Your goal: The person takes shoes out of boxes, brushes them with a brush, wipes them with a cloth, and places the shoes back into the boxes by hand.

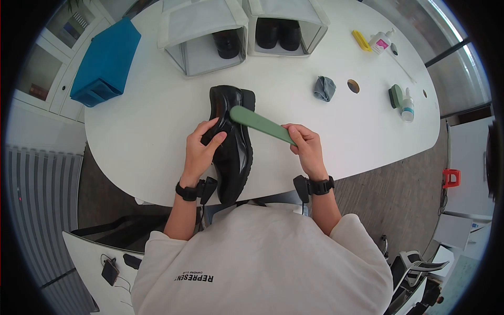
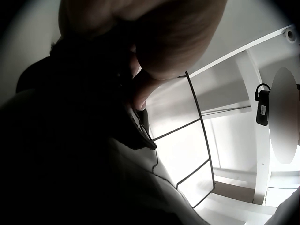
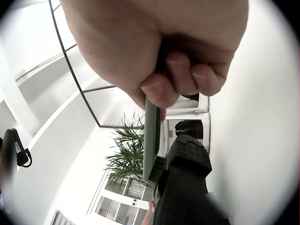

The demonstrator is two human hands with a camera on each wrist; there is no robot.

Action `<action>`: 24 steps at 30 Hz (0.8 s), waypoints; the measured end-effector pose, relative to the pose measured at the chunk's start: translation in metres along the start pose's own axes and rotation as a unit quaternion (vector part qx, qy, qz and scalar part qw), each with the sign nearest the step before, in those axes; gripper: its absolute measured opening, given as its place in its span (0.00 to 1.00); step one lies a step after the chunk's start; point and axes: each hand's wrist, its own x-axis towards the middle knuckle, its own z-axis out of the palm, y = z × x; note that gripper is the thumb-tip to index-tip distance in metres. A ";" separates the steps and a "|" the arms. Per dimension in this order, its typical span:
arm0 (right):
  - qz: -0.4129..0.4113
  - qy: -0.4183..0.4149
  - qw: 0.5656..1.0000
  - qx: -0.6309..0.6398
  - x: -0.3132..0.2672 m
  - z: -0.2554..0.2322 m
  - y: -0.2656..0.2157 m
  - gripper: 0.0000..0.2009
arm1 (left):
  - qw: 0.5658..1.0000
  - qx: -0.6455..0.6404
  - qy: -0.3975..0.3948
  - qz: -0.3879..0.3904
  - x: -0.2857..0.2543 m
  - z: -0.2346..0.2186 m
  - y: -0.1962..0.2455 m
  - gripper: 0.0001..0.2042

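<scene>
A glossy black dress shoe (image 1: 231, 168) lies tipped on its side near the table's front edge, its sole facing right and its toe toward the person. My left hand (image 1: 199, 149) grips it at the opening, thumb on the upper and some fingers hidden inside. Seen from the left wrist, the shoe (image 2: 84, 93) is mostly dark shadow under the hand. The right hand (image 1: 308, 147) holds a long green shoe brush (image 1: 262, 126) by its handle end. Dark bristles (image 3: 158, 169) show under the brush's far end in the right wrist view, right at the shoe's heel side.
Two white shoe boxes (image 1: 205, 23) with black shoes inside stand at the back, a blue case (image 1: 107, 63) at the left. Toward the right are a grey cloth (image 1: 324, 88), a second green brush (image 1: 396, 96), pump bottles (image 1: 407, 107) and a yellow item (image 1: 361, 40).
</scene>
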 end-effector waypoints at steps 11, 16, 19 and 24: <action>0.035 0.042 0.995 0.085 0.013 -0.002 0.032 0.14 | 0.987 -0.137 -0.015 -0.085 0.017 -0.015 -0.033 0.22; 0.024 -0.021 0.999 0.037 0.012 0.005 0.020 0.13 | 0.980 -0.158 -0.036 -0.118 0.015 -0.023 -0.045 0.21; 0.022 -0.077 0.997 -0.005 0.015 0.010 0.012 0.13 | 0.971 -0.203 -0.057 -0.111 0.014 -0.030 -0.047 0.20; 0.030 -0.017 0.999 0.014 0.027 0.011 0.010 0.14 | 0.921 -0.354 -0.066 -0.149 0.018 -0.046 -0.061 0.18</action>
